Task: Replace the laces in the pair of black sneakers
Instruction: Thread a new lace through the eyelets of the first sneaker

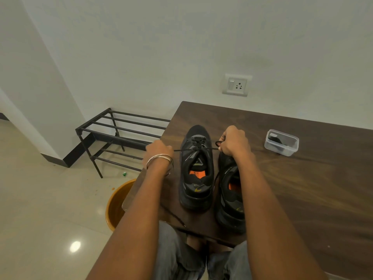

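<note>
Two black sneakers side by side on worktop, toes far | left hand grip pinching lace end, right hand grip clenched on other end | lace taut across left sneaker | clear tub far right

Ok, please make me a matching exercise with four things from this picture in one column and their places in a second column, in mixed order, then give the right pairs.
Things:
1. clear plastic box
2. orange bucket
3. black metal rack
4. wall socket

Places:
A. on the floor, left of the table, against the wall
B. on the wall above the table
C. on the table, right of the sneakers
D. on the floor under the left forearm, at the table's near left corner

Pairs: 1-C, 2-D, 3-A, 4-B
</note>
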`<state>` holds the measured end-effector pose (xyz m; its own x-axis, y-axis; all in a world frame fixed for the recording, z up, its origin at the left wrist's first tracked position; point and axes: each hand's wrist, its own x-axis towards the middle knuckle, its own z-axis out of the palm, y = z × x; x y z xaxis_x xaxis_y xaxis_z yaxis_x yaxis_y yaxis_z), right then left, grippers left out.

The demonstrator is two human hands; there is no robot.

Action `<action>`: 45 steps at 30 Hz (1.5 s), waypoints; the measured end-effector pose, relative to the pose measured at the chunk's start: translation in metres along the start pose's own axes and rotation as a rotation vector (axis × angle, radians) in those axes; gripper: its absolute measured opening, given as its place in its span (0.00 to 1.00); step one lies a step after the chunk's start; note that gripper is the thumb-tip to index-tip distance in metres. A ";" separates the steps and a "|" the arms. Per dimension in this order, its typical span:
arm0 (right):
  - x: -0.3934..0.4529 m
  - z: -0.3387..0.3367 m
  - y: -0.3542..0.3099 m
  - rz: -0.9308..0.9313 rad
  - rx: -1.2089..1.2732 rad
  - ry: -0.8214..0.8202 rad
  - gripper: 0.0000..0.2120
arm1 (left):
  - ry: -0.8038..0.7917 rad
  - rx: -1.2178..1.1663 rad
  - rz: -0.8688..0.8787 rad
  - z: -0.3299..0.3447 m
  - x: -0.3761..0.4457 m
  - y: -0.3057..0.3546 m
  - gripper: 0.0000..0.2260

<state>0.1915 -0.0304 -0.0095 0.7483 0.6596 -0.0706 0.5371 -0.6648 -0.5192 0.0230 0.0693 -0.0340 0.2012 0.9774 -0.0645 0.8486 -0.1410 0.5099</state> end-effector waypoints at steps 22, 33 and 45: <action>0.003 -0.013 0.001 0.040 0.101 -0.065 0.09 | -0.272 -0.160 0.203 0.011 -0.018 0.025 0.21; -0.003 -0.041 -0.001 0.026 -0.031 0.000 0.21 | -0.251 -0.176 0.233 0.007 -0.022 0.026 0.23; -0.028 -0.013 -0.037 -0.331 0.005 -0.268 0.12 | -0.178 -0.128 0.234 0.003 -0.030 0.029 0.09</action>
<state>0.1557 -0.0285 0.0230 0.4078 0.9054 -0.1182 0.7286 -0.4007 -0.5554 0.0435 0.0358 -0.0197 0.4753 0.8766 -0.0758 0.7030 -0.3265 0.6318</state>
